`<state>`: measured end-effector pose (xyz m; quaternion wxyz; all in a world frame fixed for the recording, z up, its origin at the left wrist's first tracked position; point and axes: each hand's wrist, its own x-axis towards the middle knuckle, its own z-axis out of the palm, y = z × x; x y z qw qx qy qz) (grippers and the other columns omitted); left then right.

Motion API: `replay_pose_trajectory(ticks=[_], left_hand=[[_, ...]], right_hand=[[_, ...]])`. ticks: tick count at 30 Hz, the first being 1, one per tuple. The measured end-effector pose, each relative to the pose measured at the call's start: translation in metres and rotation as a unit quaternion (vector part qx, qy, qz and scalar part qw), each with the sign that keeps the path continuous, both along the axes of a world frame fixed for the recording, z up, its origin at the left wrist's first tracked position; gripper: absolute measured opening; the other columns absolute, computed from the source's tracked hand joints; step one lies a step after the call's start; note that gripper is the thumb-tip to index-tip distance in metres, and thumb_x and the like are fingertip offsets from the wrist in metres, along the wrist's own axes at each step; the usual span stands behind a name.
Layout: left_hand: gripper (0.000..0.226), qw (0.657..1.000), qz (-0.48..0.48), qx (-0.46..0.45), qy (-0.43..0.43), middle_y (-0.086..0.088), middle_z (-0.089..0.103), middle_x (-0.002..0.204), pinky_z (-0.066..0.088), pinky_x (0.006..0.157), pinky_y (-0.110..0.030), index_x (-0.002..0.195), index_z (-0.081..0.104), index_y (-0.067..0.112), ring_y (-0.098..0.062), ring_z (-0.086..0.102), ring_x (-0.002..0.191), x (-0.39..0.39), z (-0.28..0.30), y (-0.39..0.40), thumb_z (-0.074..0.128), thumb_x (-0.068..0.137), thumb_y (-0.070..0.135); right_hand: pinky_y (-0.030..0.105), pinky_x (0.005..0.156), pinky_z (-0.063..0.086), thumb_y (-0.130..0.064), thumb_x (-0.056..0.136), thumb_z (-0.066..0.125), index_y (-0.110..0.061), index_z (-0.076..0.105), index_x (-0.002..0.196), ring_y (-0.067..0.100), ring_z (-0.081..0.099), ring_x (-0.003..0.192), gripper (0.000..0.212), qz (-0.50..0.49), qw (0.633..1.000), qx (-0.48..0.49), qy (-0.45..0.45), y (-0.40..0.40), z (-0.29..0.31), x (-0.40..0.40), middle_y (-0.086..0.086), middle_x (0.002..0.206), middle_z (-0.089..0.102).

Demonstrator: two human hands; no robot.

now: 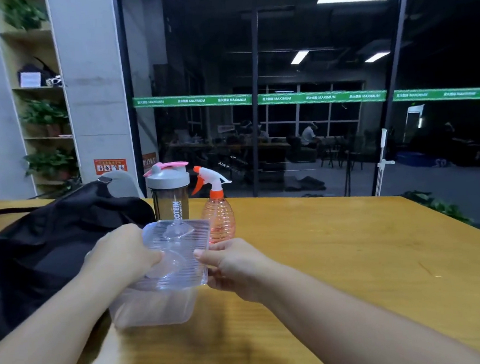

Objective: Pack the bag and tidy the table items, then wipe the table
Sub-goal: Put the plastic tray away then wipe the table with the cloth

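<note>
Just in front of the black bag (46, 254), on the yellow wooden table (339, 260), sits a clear plastic container (154, 306), and both hands hold its ribbed transparent lid (178, 252) above it. The lid is tilted, its far edge raised toward the shaker bottle (170, 191) and the orange spray bottle (217, 212), both standing upright beyond the container and just right of the bag.

The step in hand looks like seating the lid. To do it well, the lid should be levelled first, its corners lined up with the container's rim, then pressed down evenly along both sides so it does not spring up at one end. The container is light and could slide on the wood, so pressure wants to go straight down, not forward toward the bottles.

The left hand (124, 254) grips the lid's edge nearest the bag, thumb on top and fingers curled beneath. The right hand (233, 262) pinches the opposite edge, thumb lying flat across the ribbed surface. Both forearms reach in from the near edge of the table, angled toward each other, wrists roughly level, with the lid spanning the gap between the hands.
</note>
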<state>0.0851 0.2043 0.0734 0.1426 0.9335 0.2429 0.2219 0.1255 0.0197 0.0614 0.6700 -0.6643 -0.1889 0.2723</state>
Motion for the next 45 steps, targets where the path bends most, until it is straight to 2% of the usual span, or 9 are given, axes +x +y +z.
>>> replay_pose_trajectory(ticks=[5, 15, 18, 24, 30, 33, 36, 39, 45], left_hand=[[0.029, 1.0, 0.02, -0.003, 0.003, 0.003, 0.054, 0.074, 0.051, 0.072, -0.034, 0.084, 0.053, 0.016, -0.024, 0.051, 0.073, 0.004, -0.003, 0.009, 0.061, 0.061, 0.031], [0.014, 0.999, 0.032, 0.003, 0.004, -0.006, 0.061, 0.087, 0.048, 0.07, -0.035, 0.084, 0.047, 0.01, -0.027, 0.054, 0.079, -0.004, 0.001, -0.005, 0.054, 0.076, 0.02], [0.023, 0.998, 0.038, 0.048, -0.003, -0.004, 0.06, 0.106, 0.041, 0.078, -0.036, 0.104, 0.049, 0.015, -0.027, 0.052, 0.098, -0.009, 0.009, -0.026, 0.05, 0.083, 0.026], [0.036, 0.987, -0.022, 0.124, -0.098, 0.003, 0.057, 0.117, 0.036, 0.087, -0.037, 0.122, 0.047, 0.022, -0.022, 0.05, 0.109, -0.008, 0.023, -0.078, 0.046, 0.088, 0.033], [0.027, 0.964, -0.135, 0.099, -0.207, 0.004, 0.064, 0.104, 0.034, 0.09, -0.036, 0.111, 0.057, 0.022, -0.022, 0.055, 0.1, 0.004, 0.02, -0.123, 0.051, 0.086, 0.028], [0.024, 0.953, -0.174, 0.063, -0.24, 0.002, 0.066, 0.096, 0.038, 0.086, -0.037, 0.107, 0.06, 0.019, -0.024, 0.058, 0.093, 0.009, 0.009, -0.152, 0.056, 0.084, 0.025], [0.028, 0.954, -0.189, 0.041, -0.23, 0.003, 0.063, 0.107, 0.036, 0.09, -0.036, 0.112, 0.058, 0.019, -0.021, 0.055, 0.103, 0.015, -0.009, -0.186, 0.055, 0.086, 0.027], [0.033, 0.954, -0.197, 0.008, -0.225, 0.002, 0.056, 0.12, 0.032, 0.097, -0.033, 0.12, 0.052, 0.017, -0.019, 0.049, 0.114, 0.026, -0.024, -0.217, 0.051, 0.089, 0.029], [0.031, 0.933, -0.268, -0.057, -0.234, 0.005, 0.054, 0.12, 0.033, 0.095, -0.029, 0.12, 0.052, 0.018, -0.016, 0.048, 0.113, 0.036, -0.026, -0.286, 0.048, 0.091, 0.029]], right_hand=[[0.014, 0.048, 0.047, -0.011, 0.086, 0.067, 0.005, 0.049, 0.127, 0.008, 0.053, 0.057, 0.047, -0.036, 0.999, -0.014, 0.003, 0.01, -0.005, 0.006, 0.012, 0.094, 0.057], [0.018, 0.055, 0.041, -0.008, 0.086, 0.064, -0.013, 0.051, 0.132, 0.006, 0.051, 0.066, 0.047, -0.006, 0.987, -0.094, -0.132, -0.001, -0.001, 0.001, -0.008, 0.08, 0.054], [0.018, 0.055, 0.038, -0.009, 0.088, 0.063, -0.016, 0.055, 0.128, 0.006, 0.05, 0.064, 0.042, 0.004, 0.987, -0.091, -0.136, -0.008, 0.002, 0.002, -0.009, 0.079, 0.055], [0.021, 0.054, 0.037, -0.007, 0.088, 0.06, -0.021, 0.065, 0.113, 0.007, 0.05, 0.06, 0.029, -0.024, 0.986, -0.07, -0.149, -0.037, 0.004, 0.007, -0.01, 0.077, 0.061], [0.021, 0.05, 0.038, -0.015, 0.091, 0.056, -0.022, 0.053, 0.124, 0.005, 0.052, 0.056, 0.034, -0.092, 0.976, -0.051, -0.193, -0.082, 0.001, 0.008, -0.003, 0.082, 0.063], [0.021, 0.056, 0.043, -0.034, 0.097, 0.044, -0.025, 0.032, 0.133, 0.006, 0.056, 0.067, 0.039, -0.11, 0.972, -0.034, -0.203, -0.1, -0.003, 0.004, -0.005, 0.086, 0.062], [0.025, 0.087, 0.046, -0.043, 0.098, 0.033, -0.027, 0.02, 0.142, 0.004, 0.056, 0.097, 0.049, -0.135, 0.954, -0.06, -0.262, -0.121, -0.006, 0.001, -0.011, 0.104, 0.058], [0.012, 0.088, 0.035, -0.036, 0.1, 0.033, -0.024, 0.025, 0.142, -0.002, 0.045, 0.108, 0.044, -0.195, 0.923, -0.097, -0.317, -0.146, -0.008, 0.006, -0.021, 0.111, 0.044], [0.024, 0.113, 0.019, -0.035, 0.101, 0.033, -0.016, 0.027, 0.143, 0.01, 0.018, 0.14, 0.047, -0.347, 0.836, -0.186, -0.384, -0.213, -0.023, 0.024, -0.011, 0.139, 0.03]])
